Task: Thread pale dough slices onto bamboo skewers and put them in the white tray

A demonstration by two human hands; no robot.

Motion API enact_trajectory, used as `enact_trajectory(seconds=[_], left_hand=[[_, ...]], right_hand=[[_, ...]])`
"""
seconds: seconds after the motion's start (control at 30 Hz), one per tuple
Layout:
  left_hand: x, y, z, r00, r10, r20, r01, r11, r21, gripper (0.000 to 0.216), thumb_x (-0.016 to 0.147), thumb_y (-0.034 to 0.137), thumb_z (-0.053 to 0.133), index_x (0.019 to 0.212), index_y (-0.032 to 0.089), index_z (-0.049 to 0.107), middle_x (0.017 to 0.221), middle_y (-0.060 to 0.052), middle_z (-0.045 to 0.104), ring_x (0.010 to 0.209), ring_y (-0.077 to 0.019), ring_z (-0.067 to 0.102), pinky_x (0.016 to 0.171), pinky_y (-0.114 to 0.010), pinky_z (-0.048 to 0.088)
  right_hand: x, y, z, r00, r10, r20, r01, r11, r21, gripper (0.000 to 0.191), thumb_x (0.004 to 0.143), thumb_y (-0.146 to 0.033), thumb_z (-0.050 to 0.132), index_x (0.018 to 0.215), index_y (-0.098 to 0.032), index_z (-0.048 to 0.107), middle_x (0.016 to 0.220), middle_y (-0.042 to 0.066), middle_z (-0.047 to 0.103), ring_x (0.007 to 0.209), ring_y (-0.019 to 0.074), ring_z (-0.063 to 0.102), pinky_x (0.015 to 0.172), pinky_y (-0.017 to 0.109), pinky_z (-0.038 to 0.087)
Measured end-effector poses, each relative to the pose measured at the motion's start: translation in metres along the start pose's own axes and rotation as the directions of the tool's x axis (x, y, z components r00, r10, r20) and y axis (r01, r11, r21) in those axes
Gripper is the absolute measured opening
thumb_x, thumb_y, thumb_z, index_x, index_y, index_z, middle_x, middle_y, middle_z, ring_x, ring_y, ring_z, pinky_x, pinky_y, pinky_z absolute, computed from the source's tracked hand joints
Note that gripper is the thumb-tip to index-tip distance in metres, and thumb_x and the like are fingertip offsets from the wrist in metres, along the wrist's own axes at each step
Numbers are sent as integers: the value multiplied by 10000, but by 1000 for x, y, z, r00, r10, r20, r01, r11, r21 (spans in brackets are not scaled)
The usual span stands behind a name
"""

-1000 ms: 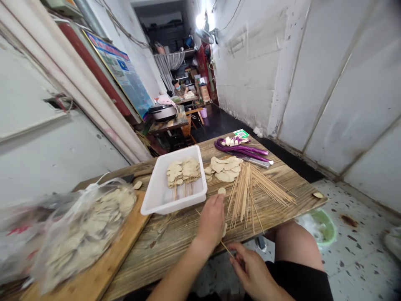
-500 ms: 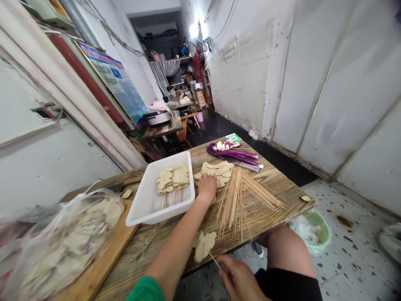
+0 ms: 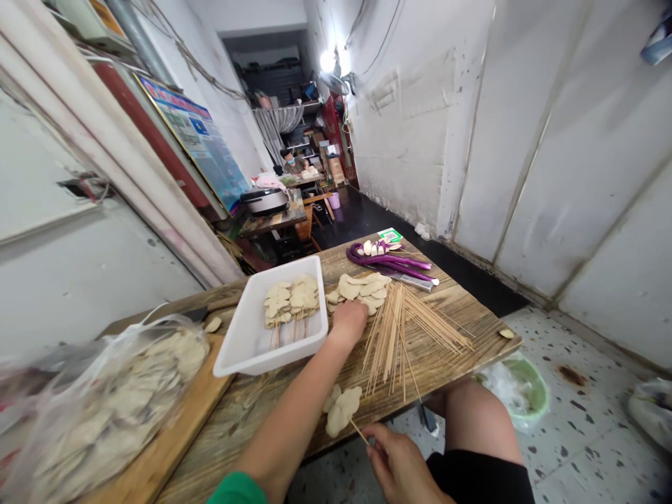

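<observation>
Weathered wooden bench (image 3: 252, 402) in a narrow white-walled room (image 3: 414, 133), speckled floor (image 3: 570, 451) below. The right hand (image 3: 402, 462) pinches a thin skewer (image 3: 359, 430); its threaded pale slices (image 3: 344, 411) sit just ahead-left, at the bench's edge, where a loosened pinch could drop them. The left hand (image 3: 351, 319), fingertips hidden, touches a slice pile (image 3: 365, 283); whether it grips any cannot be told. White tray (image 3: 225, 357) left of it; loose skewers (image 3: 388, 336) right.
</observation>
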State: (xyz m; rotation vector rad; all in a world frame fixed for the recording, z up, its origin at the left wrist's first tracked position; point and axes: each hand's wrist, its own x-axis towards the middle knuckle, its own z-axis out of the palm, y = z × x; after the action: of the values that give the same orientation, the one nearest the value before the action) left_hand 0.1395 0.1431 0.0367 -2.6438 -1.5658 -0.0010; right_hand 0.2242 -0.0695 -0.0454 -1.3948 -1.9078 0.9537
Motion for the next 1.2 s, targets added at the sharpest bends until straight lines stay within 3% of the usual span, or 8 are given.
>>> enact_trajectory(seconds=[0.13, 0.23, 0.37, 0.5, 0.73, 0.9, 1.03, 1.2], left_hand=[[-14, 8, -12, 991, 134, -23, -135, 987, -85, 140, 763, 95, 518, 775, 140, 650, 912, -135, 656, 957, -239, 578, 848, -338, 413], [-35, 16, -14, 981, 167, -103, -193, 910, -368, 66, 758, 196, 576, 756, 190, 642, 822, -43, 661, 813, -167, 589, 752, -259, 432], [-83, 15, -10, 986, -84, -147, -85, 505, -859, 137, 746, 309, 600, 726, 174, 607, 681, 0, 601, 638, -126, 534, 610, -220, 409], [-141, -20, -5, 954, -295, 42, 113, 229, -967, 219, 733, 369, 610, 763, 152, 591, 656, 0, 590, 594, -118, 524, 576, -215, 400], [-200, -89, 28, 948, -294, 124, 240, 402, -884, 207, 707, 287, 598, 862, 181, 687, 814, -36, 693, 781, -191, 617, 711, -267, 460], [-210, -92, 36, 949, -308, 70, 186, 365, -912, 364, 743, 196, 535, 1090, 195, 643, 1028, -66, 690, 917, -201, 634, 844, -334, 464], [-214, -93, 37, 918, -396, -4, 202, 477, -856, 379, 753, 157, 530, 1113, 212, 633, 1125, -54, 656, 1041, -204, 589, 955, -370, 408], [-218, -99, 47, 877, -480, -4, 241, 448, -861, 388, 785, 163, 512, 1163, 190, 595, 1122, -63, 655, 1003, -187, 606, 910, -349, 451]], right_hand=[[1, 1, 2, 1000, 3, 9, -3, 1000, -2, 262, 804, -164, 425, 963, -176, 633, 604, 0, 604, 537, 142, 548, 518, 200, 363], [2, 2, 3, 1000, 10, 20, -10, 1000, 13, 255, 799, -149, 434, 959, -177, 630, 580, -15, 581, 520, 131, 535, 504, 194, 347], [3, 8, 9, 1000, -10, 25, 10, 1000, -1, 198, 829, -187, 443, 918, -175, 619, 543, -33, 551, 491, 124, 524, 477, 190, 331], [2, 10, 13, 999, -47, -5, 47, 999, -4, 251, 889, -265, 382, 878, -172, 615, 584, -2, 610, 535, 143, 579, 514, 198, 397], [-10, 10, 5, 990, -74, -118, 86, 991, 104, 291, 934, -341, 364, 977, -178, 601, 804, 65, 708, 729, 189, 673, 667, 234, 510], [-22, 5, -8, 984, -50, -168, 57, 998, 37, 282, 908, -369, 437, 993, -190, 638, 901, 89, 729, 810, 213, 695, 708, 249, 543], [-31, 3, -16, 985, -31, -169, 23, 999, -48, 311, 887, -382, 473, 1035, -178, 656, 953, 110, 736, 856, 239, 702, 724, 275, 562], [-35, -2, -19, 989, -122, -81, 112, 987, -117, 296, 880, -334, 496, 1072, -182, 664, 989, 95, 736, 867, 226, 708, 750, 262, 572]])
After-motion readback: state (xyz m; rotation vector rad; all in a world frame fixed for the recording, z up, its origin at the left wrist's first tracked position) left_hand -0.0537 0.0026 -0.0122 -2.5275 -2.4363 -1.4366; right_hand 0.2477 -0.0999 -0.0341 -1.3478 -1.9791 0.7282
